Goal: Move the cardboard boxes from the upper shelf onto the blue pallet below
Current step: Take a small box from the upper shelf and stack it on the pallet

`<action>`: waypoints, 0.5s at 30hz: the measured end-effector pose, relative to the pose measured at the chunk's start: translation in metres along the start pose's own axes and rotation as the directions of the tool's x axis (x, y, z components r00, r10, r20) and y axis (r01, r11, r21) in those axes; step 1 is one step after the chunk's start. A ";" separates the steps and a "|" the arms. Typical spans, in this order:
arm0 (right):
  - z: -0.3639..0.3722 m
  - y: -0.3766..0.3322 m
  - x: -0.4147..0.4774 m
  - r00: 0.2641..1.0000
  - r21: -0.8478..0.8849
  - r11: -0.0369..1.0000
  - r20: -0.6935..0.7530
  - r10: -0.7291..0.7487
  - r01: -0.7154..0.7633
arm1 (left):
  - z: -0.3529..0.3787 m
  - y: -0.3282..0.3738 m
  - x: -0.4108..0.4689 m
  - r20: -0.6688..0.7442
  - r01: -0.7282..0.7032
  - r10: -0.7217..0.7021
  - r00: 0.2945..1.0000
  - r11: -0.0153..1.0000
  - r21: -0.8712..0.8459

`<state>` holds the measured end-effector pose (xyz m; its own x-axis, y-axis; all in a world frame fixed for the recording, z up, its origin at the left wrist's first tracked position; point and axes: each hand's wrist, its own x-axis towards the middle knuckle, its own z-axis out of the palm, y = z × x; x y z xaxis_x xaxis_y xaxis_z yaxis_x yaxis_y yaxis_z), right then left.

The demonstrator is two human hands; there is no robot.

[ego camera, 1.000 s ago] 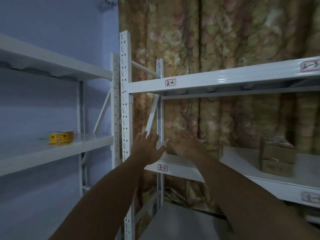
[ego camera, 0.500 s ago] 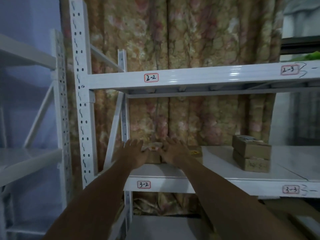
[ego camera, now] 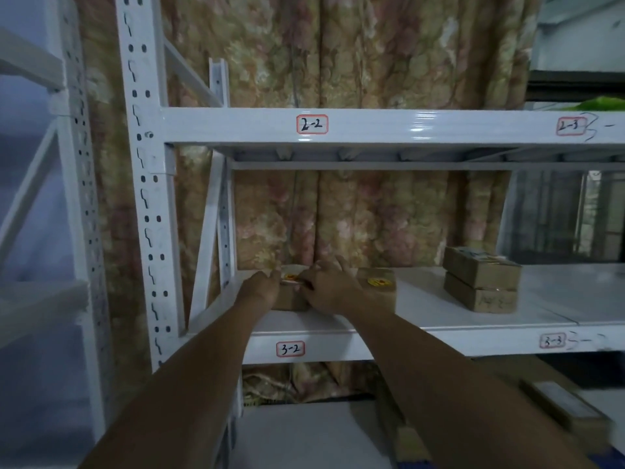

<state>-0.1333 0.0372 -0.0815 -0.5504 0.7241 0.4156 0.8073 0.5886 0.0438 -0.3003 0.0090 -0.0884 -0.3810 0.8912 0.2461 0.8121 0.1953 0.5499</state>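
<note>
A small cardboard box [ego camera: 291, 301] with a red and yellow sticker sits at the left end of the white shelf [ego camera: 338, 324] marked 3-2. My left hand [ego camera: 261, 288] lies against its left side, fingers reaching over the top edge. My right hand [ego camera: 327, 288] covers its right side and top. How tightly the fingers hold it is hard to tell. A second stickered box [ego camera: 380, 290] stands just right of my right hand. Two stacked boxes [ego camera: 482, 279] rest farther right on the same shelf. The blue pallet is not visible apart from a blue strip [ego camera: 416, 463] at the bottom edge.
The shelf beam [ego camera: 406, 125] marked 2-2 runs overhead. A white perforated upright [ego camera: 145, 184] and a diagonal brace [ego camera: 208, 238] stand left of the boxes. A patterned curtain [ego camera: 338, 55] hangs behind. More cardboard boxes [ego camera: 571, 414] lie low at right.
The view has moved closer to the shelf. Both hands have reached farther onto the box at the shelf's left end and now lie against its two sides.
</note>
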 end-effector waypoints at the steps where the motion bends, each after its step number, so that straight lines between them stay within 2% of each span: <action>1: -0.002 -0.001 -0.001 1.000 0.015 1.000 0.013 -0.001 0.001 | 0.002 0.001 0.000 -0.030 0.030 -0.033 0.999 0.995 -0.091; 4: -0.009 -0.007 -0.005 0.999 0.057 0.998 0.048 -0.001 -0.002 | 0.002 -0.002 0.000 -0.051 0.090 -0.108 0.993 0.958 -0.272; 9: -0.021 -0.026 -0.009 1.000 0.134 0.991 -0.011 0.027 -0.025 | -0.008 -0.006 -0.016 -0.113 0.108 -0.168 0.979 0.906 -0.410; 12: -0.023 -0.042 -0.007 0.994 0.279 0.954 0.004 0.114 -0.110 | -0.011 -0.010 -0.030 -0.199 0.054 -0.173 0.965 0.869 -0.492; 15: -0.024 -0.059 -0.010 0.975 0.450 0.867 0.059 0.212 -0.216 | -0.010 -0.014 -0.042 -0.227 0.014 -0.170 0.959 0.828 -0.560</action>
<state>-0.1705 -0.0133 -0.0660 -0.3780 0.8525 0.3612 0.7225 0.5155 -0.4606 -0.3001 -0.0354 -0.0984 -0.6040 0.7283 0.3236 0.4194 -0.0549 0.9062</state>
